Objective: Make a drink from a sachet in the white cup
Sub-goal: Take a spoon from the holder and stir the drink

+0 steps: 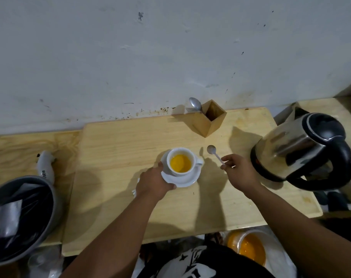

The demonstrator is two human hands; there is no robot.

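Note:
A white cup [192,157] holding orange liquid stands on a white saucer [190,180] in the middle of a wooden board [120,157]. My left hand [152,184] grips the saucer's left rim, thumb at the front edge, with a scrap of white paper partly hidden beneath it. To the right of the cup, my right hand [239,172] pinches the handle of a small white spoon [214,153], whose bowl points up and away from me, apart from the cup.
A steel kettle [303,149] with a black handle stands at the right. A wooden cutlery box [208,119] with a metal spoon sits at the back by the wall. A grey bin [20,215] lined in black is at the left. An orange-filled container [250,247] sits below the table.

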